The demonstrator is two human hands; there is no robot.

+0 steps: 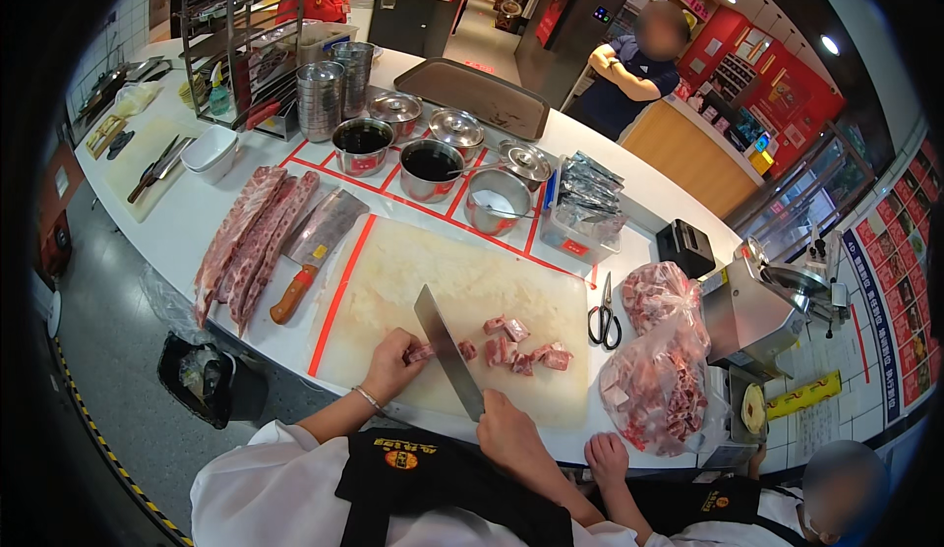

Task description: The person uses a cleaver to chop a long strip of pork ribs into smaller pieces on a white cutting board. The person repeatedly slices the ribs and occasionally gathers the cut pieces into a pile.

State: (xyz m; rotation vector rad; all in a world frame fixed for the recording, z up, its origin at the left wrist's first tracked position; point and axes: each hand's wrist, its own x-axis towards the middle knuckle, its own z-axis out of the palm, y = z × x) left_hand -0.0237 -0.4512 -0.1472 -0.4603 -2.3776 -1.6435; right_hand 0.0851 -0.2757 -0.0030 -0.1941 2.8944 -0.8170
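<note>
Over the white cutting board (376,289), my right hand (509,429) grips a cleaver (446,351) with its broad blade on edge. The blade stands across a narrow strip of rib meat (420,354). My left hand (394,361) pinches that strip on the blade's left side. Just right of the blade lies a small end of meat (467,350); whether it is severed I cannot tell. Several chopped rib pieces (501,351) lie farther right on the board. The cleaver's handle is mostly hidden in my right fist.
Left of the board lie rib racks (251,244) and a wooden-handled cleaver (317,252). Steel pots (430,171) of dark liquid stand behind. Scissors (605,318) and bagged meat (656,377) are on the right. A co-worker's hand (608,460) rests at the counter's edge.
</note>
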